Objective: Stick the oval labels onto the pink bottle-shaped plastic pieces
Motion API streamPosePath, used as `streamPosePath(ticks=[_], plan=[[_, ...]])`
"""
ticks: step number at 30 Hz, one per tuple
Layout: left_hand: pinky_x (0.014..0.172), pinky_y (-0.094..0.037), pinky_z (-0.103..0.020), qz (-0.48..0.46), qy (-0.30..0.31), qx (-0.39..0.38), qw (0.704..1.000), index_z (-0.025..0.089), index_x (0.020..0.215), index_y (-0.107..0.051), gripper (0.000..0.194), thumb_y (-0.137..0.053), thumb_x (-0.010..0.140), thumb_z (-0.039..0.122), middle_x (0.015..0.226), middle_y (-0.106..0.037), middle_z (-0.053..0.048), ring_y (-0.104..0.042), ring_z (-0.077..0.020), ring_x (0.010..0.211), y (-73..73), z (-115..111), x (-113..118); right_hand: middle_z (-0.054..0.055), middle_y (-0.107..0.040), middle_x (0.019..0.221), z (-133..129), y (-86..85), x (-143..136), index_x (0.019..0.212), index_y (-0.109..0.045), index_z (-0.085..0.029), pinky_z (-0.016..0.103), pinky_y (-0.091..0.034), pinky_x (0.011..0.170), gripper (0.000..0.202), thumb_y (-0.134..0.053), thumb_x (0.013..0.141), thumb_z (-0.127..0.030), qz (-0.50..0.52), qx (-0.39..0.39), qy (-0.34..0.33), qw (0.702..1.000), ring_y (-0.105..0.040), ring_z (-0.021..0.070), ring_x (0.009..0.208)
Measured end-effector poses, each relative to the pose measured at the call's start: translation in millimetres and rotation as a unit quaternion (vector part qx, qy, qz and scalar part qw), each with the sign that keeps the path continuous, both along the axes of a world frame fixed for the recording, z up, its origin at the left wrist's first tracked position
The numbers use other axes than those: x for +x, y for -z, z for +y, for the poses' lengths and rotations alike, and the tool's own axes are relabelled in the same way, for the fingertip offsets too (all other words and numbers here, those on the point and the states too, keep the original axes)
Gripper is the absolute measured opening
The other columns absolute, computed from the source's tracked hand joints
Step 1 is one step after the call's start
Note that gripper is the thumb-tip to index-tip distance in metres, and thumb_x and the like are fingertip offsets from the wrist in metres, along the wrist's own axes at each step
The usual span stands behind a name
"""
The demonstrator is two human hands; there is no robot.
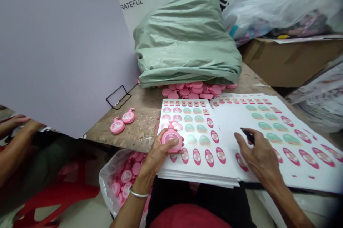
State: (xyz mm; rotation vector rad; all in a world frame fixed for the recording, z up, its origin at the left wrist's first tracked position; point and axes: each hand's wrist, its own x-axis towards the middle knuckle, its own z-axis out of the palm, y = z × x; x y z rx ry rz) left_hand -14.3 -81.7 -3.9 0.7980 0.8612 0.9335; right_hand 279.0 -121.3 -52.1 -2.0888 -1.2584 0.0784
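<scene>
My left hand (158,153) holds a pink bottle-shaped piece (171,141) with a round label, its thumb across the front, above the left sticker sheets (199,171). Over the right sticker sheets (230,128), my right hand (258,153) has its fingers curled round a dark, pointed tool (248,135); the tip points up and left. The sheets carry pink oval and green rounded stickers. Two labelled pink pieces (117,126) lie on the wooden table (140,128) to the left.
A green sack (187,38) stands at the back with pink pieces (193,90) before it. Below the table edge is a lined bin (107,174) of pink pieces. A black wire stand (118,97), a grey panel (64,42), a carton (289,60) and another person's arm (18,145) surround this.
</scene>
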Motion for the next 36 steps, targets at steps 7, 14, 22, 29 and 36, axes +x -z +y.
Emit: streamPosePath(ticks=[7, 14, 22, 29, 36], plan=[[0.045, -0.050, -0.021, 0.041, -0.118, 0.051, 0.991, 0.011, 0.096, -0.061, 0.039, -0.074, 0.074, 0.041, 0.075, -0.070, -0.006, -0.064, -0.0140, 0.056, 11.9, 5.9, -1.8, 0.016, -0.067, 0.093, -32.7, 20.6, 38.9, 0.105, -0.061, -0.018, 0.044, -0.045, 0.077, 0.042, -0.043, 0.087, -0.051, -0.114, 0.026, 0.027, 0.993, -0.060, 0.0325, 0.088], [0.056, -0.055, -0.027, 0.106, -0.191, 0.112, 0.969, 0.012, 0.095, -0.061, 0.048, -0.062, 0.078, 0.057, 0.073, -0.070, -0.006, -0.067, -0.0159, 0.058, 27.8, 13.0, -0.1, 0.015, -0.068, 0.089, -33.1, 32.3, 57.7, 0.096, -0.065, -0.016, 0.040, -0.038, 0.075, 0.033, -0.047, 0.089, -0.043, -0.143, 0.032, 0.077, 0.986, -0.057, 0.0282, 0.083], [0.061, -0.053, -0.025, 0.190, -0.208, 0.200, 0.938, 0.016, 0.096, -0.062, 0.047, -0.077, 0.065, 0.049, 0.079, -0.069, -0.003, -0.066, -0.0176, 0.070, 47.2, 14.5, 1.3, 0.015, -0.069, 0.096, -34.6, 34.2, 53.7, 0.102, -0.064, -0.014, 0.037, -0.032, 0.073, 0.036, -0.040, 0.093, -0.039, -0.156, 0.024, 0.093, 0.983, -0.056, 0.0258, 0.087], [0.069, -0.053, -0.025, 0.229, -0.194, 0.255, 0.919, 0.016, 0.096, -0.066, 0.044, -0.076, 0.066, 0.046, 0.086, -0.067, -0.003, -0.064, -0.0165, 0.076, 52.9, 17.1, -1.9, 0.017, -0.068, 0.097, -33.7, 37.2, 55.2, 0.104, -0.064, -0.013, 0.037, -0.031, 0.073, 0.035, -0.040, 0.093, -0.036, -0.147, 0.031, 0.100, 0.984, -0.055, 0.0263, 0.088], [0.069, -0.053, -0.024, 0.231, -0.193, 0.264, 0.917, 0.015, 0.098, -0.067, 0.045, -0.074, 0.069, 0.048, 0.088, -0.068, -0.005, -0.064, -0.0156, 0.075, 56.8, 18.9, -3.1, 0.019, -0.067, 0.096, -34.3, 35.8, 53.2, 0.104, -0.064, -0.011, 0.039, -0.033, 0.074, 0.037, -0.038, 0.094, -0.036, -0.152, 0.016, 0.101, 0.983, -0.055, 0.0283, 0.088]])
